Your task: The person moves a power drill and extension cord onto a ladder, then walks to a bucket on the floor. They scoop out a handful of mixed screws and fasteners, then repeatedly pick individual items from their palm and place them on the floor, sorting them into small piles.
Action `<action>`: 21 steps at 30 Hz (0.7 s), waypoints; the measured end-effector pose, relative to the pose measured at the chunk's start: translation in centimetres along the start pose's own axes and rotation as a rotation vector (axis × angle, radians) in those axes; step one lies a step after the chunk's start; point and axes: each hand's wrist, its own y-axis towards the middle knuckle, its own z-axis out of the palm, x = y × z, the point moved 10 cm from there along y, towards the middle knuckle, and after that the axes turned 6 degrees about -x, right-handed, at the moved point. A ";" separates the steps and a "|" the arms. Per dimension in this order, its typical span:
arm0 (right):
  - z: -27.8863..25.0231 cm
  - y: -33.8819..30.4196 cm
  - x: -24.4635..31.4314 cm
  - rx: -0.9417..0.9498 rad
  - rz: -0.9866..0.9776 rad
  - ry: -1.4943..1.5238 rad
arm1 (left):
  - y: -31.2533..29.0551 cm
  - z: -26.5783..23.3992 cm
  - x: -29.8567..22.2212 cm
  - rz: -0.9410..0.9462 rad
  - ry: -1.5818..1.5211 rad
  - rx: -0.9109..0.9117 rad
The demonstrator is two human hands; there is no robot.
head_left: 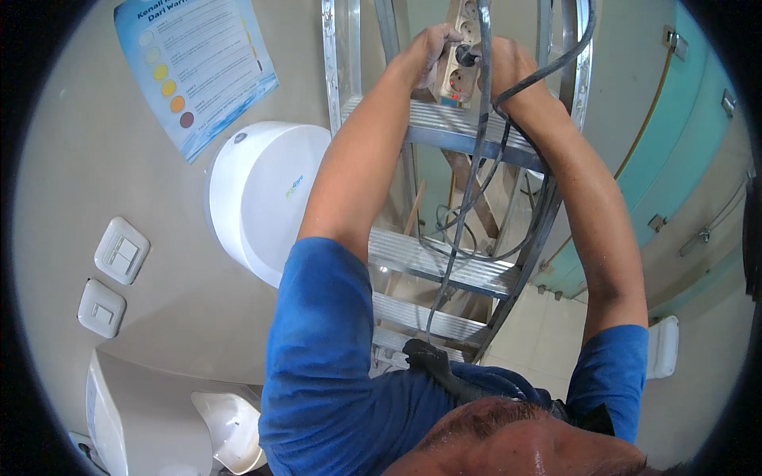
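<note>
A pale power strip point(461, 80) with several round sockets is held above a step of the aluminium stepladder point(444, 119). My left hand point(431, 54) is closed on its left side, the thumb over the strip's edge. A black plug point(466, 55) sits at one of the sockets. My right hand point(512, 65) is closed around the plug's outer end, its fingers partly hidden by a thick grey cable point(482, 103) hanging in front. More dark cable point(548, 71) loops over my right wrist and falls in coils through the ladder.
A round white dispenser point(262, 190) and a poster point(194, 75) are on the left wall, with two switches point(121, 251) lower down. A white urinal point(230, 428) stands at lower left. Teal partition panels point(667, 119) rise on the right above a tiled floor point(532, 325).
</note>
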 end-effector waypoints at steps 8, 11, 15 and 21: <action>1.7 0.8 -1.7 0.065 0.222 0.535 | 0.8 -0.3 0.9 -0.014 0.274 0.063; 2.7 0.3 -3.0 0.090 0.350 0.673 | 0.5 -0.4 0.9 0.005 0.290 0.073; 2.2 0.8 -0.6 0.043 -0.013 0.403 | -0.2 -0.4 0.7 0.031 0.312 0.084; 5.1 0.3 -2.6 0.074 -0.100 0.068 | -1.3 0.0 -0.2 0.103 0.283 0.090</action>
